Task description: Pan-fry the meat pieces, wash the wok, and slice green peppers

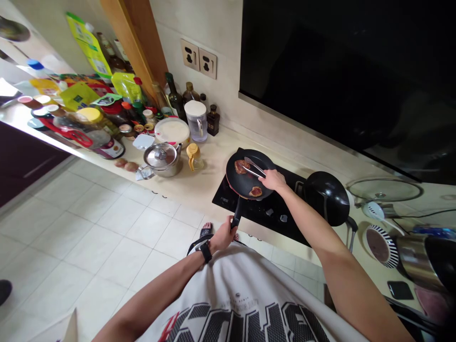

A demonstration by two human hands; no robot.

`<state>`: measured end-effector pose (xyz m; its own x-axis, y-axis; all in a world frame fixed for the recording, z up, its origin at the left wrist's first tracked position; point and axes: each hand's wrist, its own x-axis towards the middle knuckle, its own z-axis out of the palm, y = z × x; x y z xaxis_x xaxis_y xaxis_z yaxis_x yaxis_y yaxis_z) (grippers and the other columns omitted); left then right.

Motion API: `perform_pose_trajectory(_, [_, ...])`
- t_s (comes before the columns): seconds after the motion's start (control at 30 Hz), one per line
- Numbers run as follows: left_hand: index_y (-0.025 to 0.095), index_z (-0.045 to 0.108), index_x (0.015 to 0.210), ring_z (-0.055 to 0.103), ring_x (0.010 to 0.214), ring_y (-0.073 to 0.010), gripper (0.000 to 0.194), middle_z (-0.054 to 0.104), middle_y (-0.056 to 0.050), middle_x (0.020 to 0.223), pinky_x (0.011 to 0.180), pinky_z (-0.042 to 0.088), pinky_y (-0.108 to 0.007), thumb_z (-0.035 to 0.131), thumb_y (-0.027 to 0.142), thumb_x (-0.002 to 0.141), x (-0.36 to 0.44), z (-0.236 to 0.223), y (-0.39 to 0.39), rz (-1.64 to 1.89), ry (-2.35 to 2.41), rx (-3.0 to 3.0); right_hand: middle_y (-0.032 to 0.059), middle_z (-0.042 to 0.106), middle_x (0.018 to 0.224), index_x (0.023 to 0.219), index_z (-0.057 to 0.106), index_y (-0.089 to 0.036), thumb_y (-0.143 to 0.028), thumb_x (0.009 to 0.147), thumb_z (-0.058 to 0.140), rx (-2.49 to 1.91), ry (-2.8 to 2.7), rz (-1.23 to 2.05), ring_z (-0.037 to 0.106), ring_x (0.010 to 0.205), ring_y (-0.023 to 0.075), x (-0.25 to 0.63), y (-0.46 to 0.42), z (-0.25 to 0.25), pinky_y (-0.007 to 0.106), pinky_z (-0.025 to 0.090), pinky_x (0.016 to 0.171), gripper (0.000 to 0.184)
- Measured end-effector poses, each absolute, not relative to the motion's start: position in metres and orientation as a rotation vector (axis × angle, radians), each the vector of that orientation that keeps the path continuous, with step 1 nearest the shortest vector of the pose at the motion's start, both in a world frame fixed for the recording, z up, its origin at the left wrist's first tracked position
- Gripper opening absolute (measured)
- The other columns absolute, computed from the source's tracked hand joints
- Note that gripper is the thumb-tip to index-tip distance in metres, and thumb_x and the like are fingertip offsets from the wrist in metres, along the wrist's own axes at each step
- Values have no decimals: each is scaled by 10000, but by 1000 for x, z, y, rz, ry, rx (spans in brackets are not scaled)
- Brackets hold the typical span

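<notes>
— White printed T-shirt [231, 304] fills the foreground; what lies beyond it?
— Black frying pan [245, 173] on a black glass hob [260, 216], holding an upper piece of browned meat [242, 166] and a lower one [255, 191].
— And the hands?
— Left hand [223, 235]: fingers wrapped round the pan handle [235, 213]. Right hand [274, 179]: fingers pressed together, pinching steel tongs [254, 167], tips over the upper piece (contact hard to tell).
— Technique?
— Sound: pan braced by its handle, tongs held low and shallow.

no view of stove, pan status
Left hand gripping pan handle. Right hand holding metal tongs over two browned meat pieces in black frying pan. Black wok alongside.
</notes>
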<state>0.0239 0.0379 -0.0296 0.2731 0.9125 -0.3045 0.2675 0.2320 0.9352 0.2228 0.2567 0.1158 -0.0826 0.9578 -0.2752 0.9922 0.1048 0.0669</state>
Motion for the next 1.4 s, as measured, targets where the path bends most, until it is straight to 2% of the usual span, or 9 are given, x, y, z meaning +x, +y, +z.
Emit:
perform_pose_trajectory(0.67, [197, 396, 1265, 575, 543, -150, 354, 578, 64, 627, 612, 438, -261, 508, 330, 957, 24, -21, 37, 663, 1247, 1246, 140, 718, 1180, 1251, 671, -233, -534, 972, 537, 1961, 2112, -166, 684, 1088, 287, 222, 243, 116, 352, 522, 888, 432])
perform_pose_trajectory(0.97, [175, 393, 1274, 567, 553, -146, 331, 568, 62, 626, 605, 433, -254, 476, 277, 970, 24, -19, 37, 651, 1254, 1257, 167, 705, 1196, 1263, 664, -207, -540, 976, 526, 2012, 2106, -140, 679, 1106, 301, 221, 252, 113, 370, 516, 905, 461])
perform_pose_trajectory(1.4, [186, 397, 1277, 589, 559, -147, 331, 571, 65, 624, 622, 442, -256, 484, 264, 967, 24, -17, 36, 652, 1272, 1244, 152, 706, 1197, 1227, 690, -205, -510, 962, 549, 2039, 2058, -191, 679, 1102, 295, 226, 261, 111, 363, 522, 888, 428])
